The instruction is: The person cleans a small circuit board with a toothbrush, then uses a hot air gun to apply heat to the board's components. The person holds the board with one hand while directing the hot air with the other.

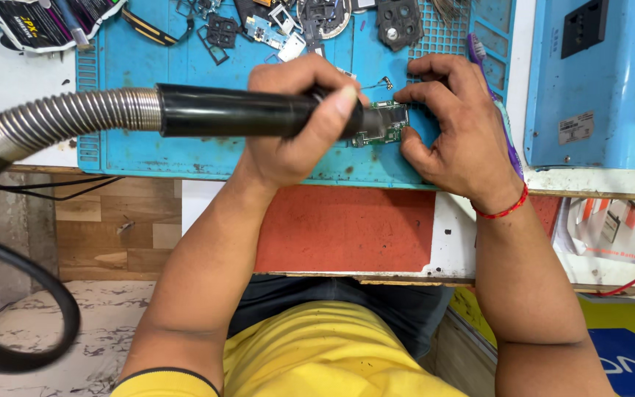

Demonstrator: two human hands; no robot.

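Observation:
My left hand (pixel 299 121) grips the black handle of a hot-air tool (pixel 229 112), whose ribbed metal hose (pixel 60 119) runs off to the left. The tool's tip points at a small green circuit board (pixel 389 121) lying on the blue work mat (pixel 148 81). My right hand (pixel 453 121) rests on the mat just right of the board, its fingertips touching the board's edge and pinching thin tweezers (pixel 381 82) above it. A red thread band circles my right wrist.
Loose phone parts, frames and a round black piece (pixel 325 16) litter the mat's far edge. A purple toothbrush (pixel 479 55) lies under my right hand. A blue machine (pixel 597 81) stands at right. A black cable (pixel 31 294) loops down at left.

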